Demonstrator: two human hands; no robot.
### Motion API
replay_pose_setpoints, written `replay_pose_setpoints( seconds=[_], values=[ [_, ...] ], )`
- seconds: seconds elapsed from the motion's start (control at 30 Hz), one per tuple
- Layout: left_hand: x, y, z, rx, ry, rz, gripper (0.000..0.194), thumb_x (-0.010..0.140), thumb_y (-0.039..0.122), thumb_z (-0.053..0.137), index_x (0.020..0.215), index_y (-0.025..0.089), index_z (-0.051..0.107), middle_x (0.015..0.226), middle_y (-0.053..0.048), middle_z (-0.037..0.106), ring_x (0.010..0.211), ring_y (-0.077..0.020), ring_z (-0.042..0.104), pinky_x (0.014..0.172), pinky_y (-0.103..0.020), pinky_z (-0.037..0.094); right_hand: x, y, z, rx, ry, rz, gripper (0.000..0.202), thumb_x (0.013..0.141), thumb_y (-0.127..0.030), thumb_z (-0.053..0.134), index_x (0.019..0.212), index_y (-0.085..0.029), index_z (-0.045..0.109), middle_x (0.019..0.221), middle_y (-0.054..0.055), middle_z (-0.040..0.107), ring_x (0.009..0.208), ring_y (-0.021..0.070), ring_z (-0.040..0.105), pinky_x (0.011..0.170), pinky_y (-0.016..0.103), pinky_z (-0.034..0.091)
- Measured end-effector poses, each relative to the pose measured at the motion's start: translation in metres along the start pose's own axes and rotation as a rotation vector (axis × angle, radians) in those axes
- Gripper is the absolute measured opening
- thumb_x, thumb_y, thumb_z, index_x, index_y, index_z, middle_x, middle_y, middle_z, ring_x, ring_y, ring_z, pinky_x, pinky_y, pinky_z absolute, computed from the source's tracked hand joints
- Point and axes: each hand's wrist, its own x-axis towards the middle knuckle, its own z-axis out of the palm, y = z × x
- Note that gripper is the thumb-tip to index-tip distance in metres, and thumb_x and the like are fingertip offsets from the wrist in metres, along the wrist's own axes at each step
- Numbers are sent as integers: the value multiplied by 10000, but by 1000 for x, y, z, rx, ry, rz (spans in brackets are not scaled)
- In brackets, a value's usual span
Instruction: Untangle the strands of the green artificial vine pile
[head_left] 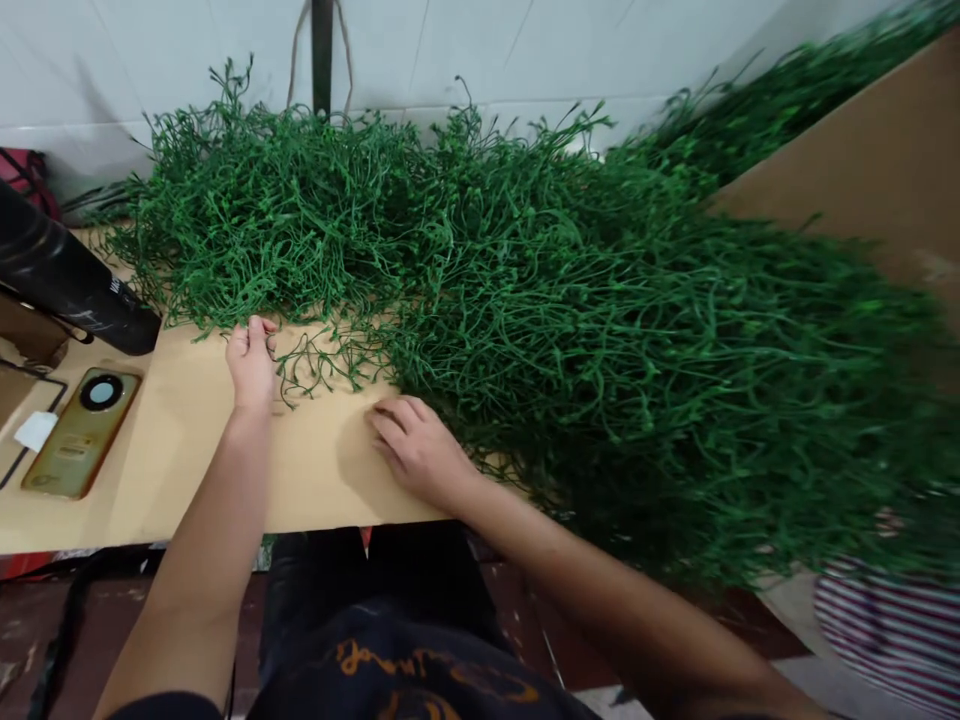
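Observation:
A large heap of thin green artificial-looking sprigs (600,300) spreads over the back and right of the tan board (195,430). My left hand (252,360) is closed in a pinch at the heap's front edge, with a thin green stem at its fingertips. Between my hands lie a few loose green sprigs (322,362), apart from the main mass. My right hand (420,448) rests low over the board beside the heap, its fingers curled inward. Whatever lies under those fingers, if anything, is hidden.
At the left lie a phone (82,430) in a yellowish case and a black cylinder (82,270) with lettering. A cardboard panel (862,150) slants at the right, near a striped cloth (892,630). Behind the heap stands a white wall (450,50).

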Motion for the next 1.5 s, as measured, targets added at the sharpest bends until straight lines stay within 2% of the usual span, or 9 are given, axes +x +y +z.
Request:
replay_pose_setpoints(
  seconds=[0.23,0.43,0.53,0.67,0.83,0.93,1.03,1.33,1.5],
  values=[
    [-1,6,-6,-84,22,56,313,887,240,470,595,138,516,432,61,405,366,-20,323,369,-135,228,-39,21,-7,-85,123,104,251,866,-172,451,1025,-122,639,1005,122,624,935,219,508,826,356,505],
    [9,13,-20,-256,105,24,331,887,353,467,616,163,467,399,84,320,335,-35,263,358,-168,191,-40,15,-27,-17,-23,165,251,836,-202,507,1014,-84,638,1031,151,597,945,242,512,834,390,506],
    [9,12,-22,-266,96,18,319,894,343,450,630,165,466,405,86,317,342,-37,268,370,-171,205,-15,2,-43,69,-118,139,250,843,-229,498,969,-79,654,1015,153,590,937,243,509,849,395,496],
    [8,10,-20,-195,91,17,327,888,364,452,627,168,464,417,84,330,347,-40,272,380,-182,200,43,-19,-47,129,-123,67,310,883,-276,436,1024,-94,643,1078,148,577,1004,254,482,903,410,452],
    [10,11,-20,-148,103,-4,349,889,376,447,608,170,454,399,87,318,334,-38,245,376,-192,189,113,-30,-16,66,-140,-37,365,855,-312,503,1143,-107,594,1260,169,497,1175,316,405,962,449,382],
    [11,10,-21,-158,104,3,334,888,362,451,618,166,466,401,84,328,333,-34,256,372,-185,197,126,-28,2,20,-194,-2,477,851,-371,508,1242,-98,534,1322,184,458,1213,342,378,1004,480,336],
    [11,9,-19,-172,94,15,317,876,360,476,627,164,485,416,79,337,345,-36,286,373,-179,221,108,-23,8,1,-212,9,549,863,-407,484,1319,-103,464,1376,180,417,1233,339,371,1024,478,325],
    [8,7,-13,-156,39,-4,336,894,314,452,605,152,511,422,66,357,349,-35,301,361,-167,232,6,5,-12,-31,-176,94,480,909,-370,385,1315,-138,491,1376,148,450,1266,286,386,1049,442,355],
    [6,6,-13,-109,19,-19,324,884,315,474,609,147,511,430,63,383,359,-30,308,361,-153,246,-15,21,-17,0,-132,166,433,882,-328,448,1257,-137,548,1313,161,503,1211,281,443,1002,448,408]
  ],
)
